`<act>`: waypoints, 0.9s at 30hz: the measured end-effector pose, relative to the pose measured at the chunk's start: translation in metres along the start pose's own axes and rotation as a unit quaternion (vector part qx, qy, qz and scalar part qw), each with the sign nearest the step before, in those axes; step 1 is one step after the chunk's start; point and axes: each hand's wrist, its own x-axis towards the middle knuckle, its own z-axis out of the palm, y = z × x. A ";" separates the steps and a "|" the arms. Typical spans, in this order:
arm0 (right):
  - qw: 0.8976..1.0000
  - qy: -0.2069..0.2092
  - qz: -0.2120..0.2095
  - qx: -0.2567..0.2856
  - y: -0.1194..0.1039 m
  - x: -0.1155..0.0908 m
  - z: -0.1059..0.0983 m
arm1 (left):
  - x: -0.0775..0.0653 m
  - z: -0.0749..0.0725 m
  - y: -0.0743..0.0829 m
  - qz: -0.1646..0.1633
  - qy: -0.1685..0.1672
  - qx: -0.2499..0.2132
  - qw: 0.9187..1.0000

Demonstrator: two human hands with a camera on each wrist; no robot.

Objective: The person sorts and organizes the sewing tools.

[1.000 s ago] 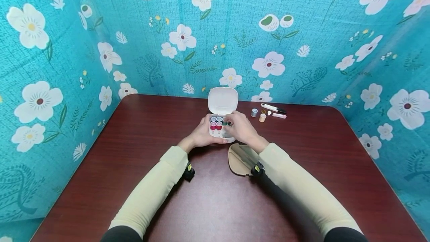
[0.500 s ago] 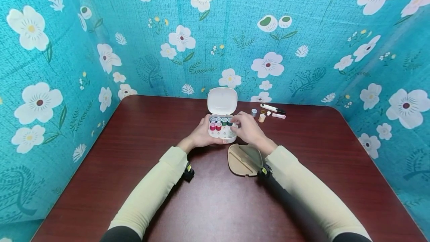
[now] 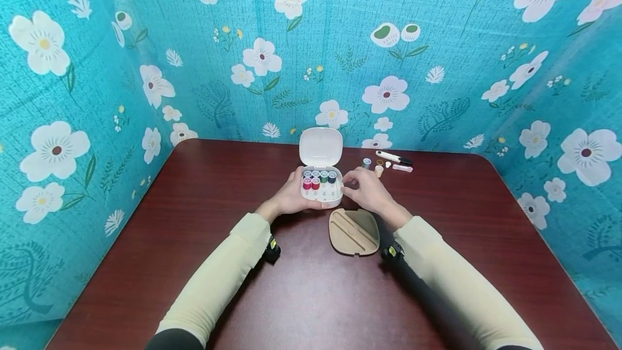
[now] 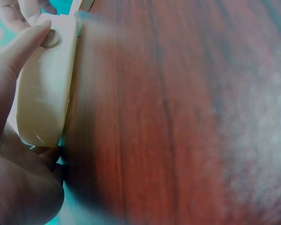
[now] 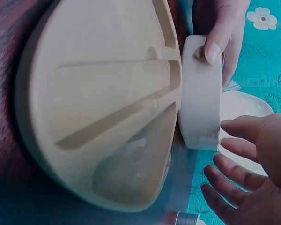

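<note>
A white sewing box [image 3: 335, 193] stands on the table, its lid [image 3: 320, 147] raised at the back. Inside are a back row of blue, green and dark thread spools [image 3: 324, 176], with a pink and a red spool [image 3: 316, 183] before them. My left hand [image 3: 288, 194] grips the box's left side, thumb over the round button on its front [image 4: 49, 40]. By the right edge of the box, my right hand [image 3: 367, 192] holds nothing; its fingers [image 5: 236, 171] are spread and loosely bent, fingertips close to the wall.
A beige compartment tray [image 3: 352, 234] lies in front of the box, near my right wrist. Behind the right hand are a grey spool [image 3: 366, 162], a cream spool [image 3: 379, 172], a white tool with a black end [image 3: 392, 156] and a pinkish strip [image 3: 402, 168].
My right hand has drawn away rightward from over the spools, leaving the green and dark ones uncovered in the back row. The left hand keeps its grip on the box.
</note>
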 end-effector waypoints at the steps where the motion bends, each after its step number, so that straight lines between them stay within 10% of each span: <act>1: 1.000 0.000 -0.001 0.000 0.001 -0.001 -0.001 | 0.000 0.000 0.000 0.000 0.000 0.000 1.000; 27: 0.994 0.076 0.080 0.011 0.065 -0.020 -0.028 | 0.001 0.001 -0.002 0.003 0.005 0.004 1.000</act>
